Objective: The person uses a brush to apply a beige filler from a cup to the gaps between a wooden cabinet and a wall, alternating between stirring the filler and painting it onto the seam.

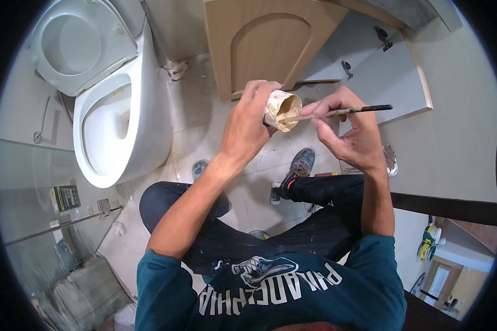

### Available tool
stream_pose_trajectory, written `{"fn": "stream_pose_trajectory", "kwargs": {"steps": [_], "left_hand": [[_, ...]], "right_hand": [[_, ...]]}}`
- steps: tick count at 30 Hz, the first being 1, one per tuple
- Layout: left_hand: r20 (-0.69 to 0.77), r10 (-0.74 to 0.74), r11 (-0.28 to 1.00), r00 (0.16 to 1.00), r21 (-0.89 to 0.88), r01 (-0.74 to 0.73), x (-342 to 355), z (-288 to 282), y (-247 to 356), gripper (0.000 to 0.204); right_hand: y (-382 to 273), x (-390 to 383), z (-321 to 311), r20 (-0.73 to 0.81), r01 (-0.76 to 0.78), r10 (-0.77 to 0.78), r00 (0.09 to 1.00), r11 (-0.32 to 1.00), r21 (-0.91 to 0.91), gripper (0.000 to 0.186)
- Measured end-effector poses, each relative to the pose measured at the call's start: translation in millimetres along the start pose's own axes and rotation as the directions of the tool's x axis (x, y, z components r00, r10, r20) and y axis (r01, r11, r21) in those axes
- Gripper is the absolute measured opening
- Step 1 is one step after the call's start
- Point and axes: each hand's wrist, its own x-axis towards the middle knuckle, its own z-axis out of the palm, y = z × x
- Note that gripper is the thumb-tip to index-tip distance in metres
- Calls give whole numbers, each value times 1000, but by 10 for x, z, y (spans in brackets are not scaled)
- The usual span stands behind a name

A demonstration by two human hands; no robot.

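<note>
Our left hand was closed around a white, tan-lined, cylindrical cup. Our right hand pinched a slender, black-ended, brush-like tool between thumb and fingers. The cup lay between our hands, the tool's tip at its mouth.

it's a bathroom, clear as you like! there on the left, a white toilet, its lid up; lower down, a glass panel crossed by a metal rail; and underfoot, pale floor tiles stretching towards a wooden cabinet door.
</note>
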Motion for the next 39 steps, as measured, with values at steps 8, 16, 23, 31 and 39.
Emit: {"fn": "stream_pose_trajectory", "kwargs": {"steps": [8,16,23,31,39], "left_hand": [[-9,-10,1000,1000,-4,10,-17,-30,4,64],[11,-36,999,999,37,36,-11,-46,-13,62],[18,-52,998,998,41,51,-4,-35,-28,62],[29,-63,994,998,95,60,-17,-30,-55,57],[65,-26,992,998,127,17,-46,-26,-65,60]], "right_hand": [[-30,23,16,-57,-2,-2,998,998,-66,18],[65,-37,-15,-121,-96,95,988,995,-3,20],[153,-69,-37,-199,-136,133,971,991,-3,23],[192,-103,30,-163,9,1,987,998,65,25],[203,-97,127,-160,7,2,987,999,53,23]]}}
